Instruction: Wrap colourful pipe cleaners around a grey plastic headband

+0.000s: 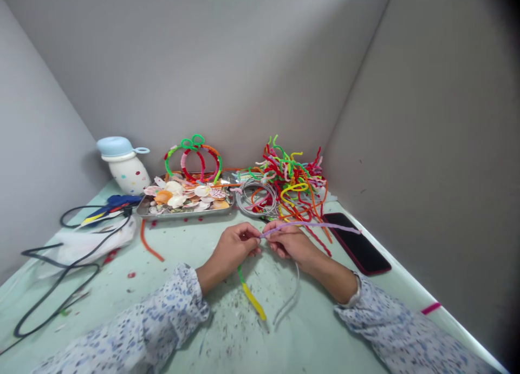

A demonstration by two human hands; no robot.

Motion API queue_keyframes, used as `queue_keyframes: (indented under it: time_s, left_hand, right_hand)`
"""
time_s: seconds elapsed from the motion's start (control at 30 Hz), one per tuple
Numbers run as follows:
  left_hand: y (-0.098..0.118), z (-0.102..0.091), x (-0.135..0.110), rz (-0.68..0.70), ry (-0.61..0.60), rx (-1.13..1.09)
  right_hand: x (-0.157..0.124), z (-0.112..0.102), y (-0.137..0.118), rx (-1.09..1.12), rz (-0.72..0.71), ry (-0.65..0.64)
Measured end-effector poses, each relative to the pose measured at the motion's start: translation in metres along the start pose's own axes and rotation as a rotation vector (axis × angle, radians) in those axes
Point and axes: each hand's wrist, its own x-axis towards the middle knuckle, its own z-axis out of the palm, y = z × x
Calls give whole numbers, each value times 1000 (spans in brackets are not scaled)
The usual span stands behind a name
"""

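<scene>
My left hand [235,248] and my right hand [290,242] meet at the middle of the pale green table [190,244]. Both are pinched closed on a thin headband [289,303] whose grey arc curves down below my right wrist. A lilac pipe cleaner [317,226] runs from between my fingers out to the right. A yellow and green wrapped end [252,297] of the band hangs down below my left hand.
A pile of coloured pipe cleaners [294,179] and a coil of grey wire [255,198] lie behind my hands. A metal tray of shells [184,198], a white bottle [124,165], a glue gun with black cable [103,209] are at left. A phone [357,244] lies at right.
</scene>
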Motion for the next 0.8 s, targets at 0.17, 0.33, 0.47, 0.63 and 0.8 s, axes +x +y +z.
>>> queue_keyframes:
  time_s: [0.17, 0.33, 0.47, 0.63, 0.8]
  left_hand:
    - [-2, -1, 0, 24, -2, 39]
    - [-6, -3, 1, 67, -1, 84]
    - [-7, -3, 1, 79, 4, 115]
    - [-4, -2, 0, 65, -9, 88]
    - [-4, -3, 2, -30, -33, -57]
  right_hand:
    - [-2, -1, 0, -7, -23, -14]
    - [-2, -2, 1, 36, -40, -51]
    - [-1, -1, 0, 41, -27, -42]
    - [-1, 0, 0, 2, -60, -25]
    - [-2, -1, 2, -36, -58, -9]
